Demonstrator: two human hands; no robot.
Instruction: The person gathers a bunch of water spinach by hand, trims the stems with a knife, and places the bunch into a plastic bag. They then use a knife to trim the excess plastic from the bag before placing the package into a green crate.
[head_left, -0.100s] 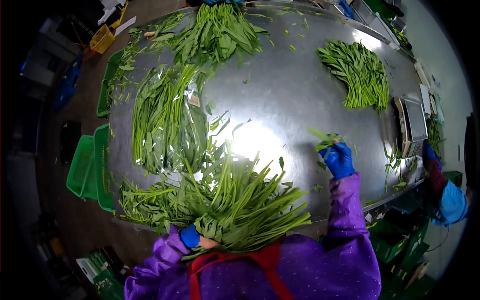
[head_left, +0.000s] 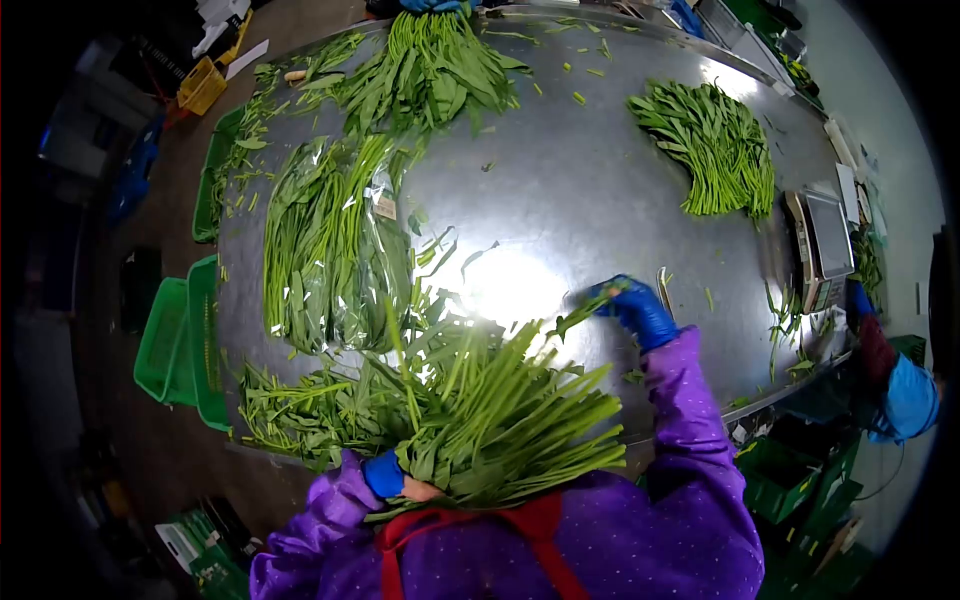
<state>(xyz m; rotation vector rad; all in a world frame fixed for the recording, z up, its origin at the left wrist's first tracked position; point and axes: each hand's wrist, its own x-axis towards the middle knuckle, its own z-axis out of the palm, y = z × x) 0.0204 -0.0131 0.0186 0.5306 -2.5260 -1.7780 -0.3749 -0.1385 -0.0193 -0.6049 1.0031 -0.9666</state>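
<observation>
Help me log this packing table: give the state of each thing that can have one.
left hand: shut on bunch of greens
right hand: shut on a few stems
bagged greens: lying flat, wrapped
loose pile: unbagged
scale: display unreadable

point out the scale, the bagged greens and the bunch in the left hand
scale (head_left: 829, 236), head view, on its screen
bagged greens (head_left: 335, 240), head view, middle of the bag
bunch (head_left: 500, 420), head view, on the stems

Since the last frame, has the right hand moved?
Yes. The right hand has shifted left, away from the scale and toward the bunch of greens held by the left hand.
</observation>
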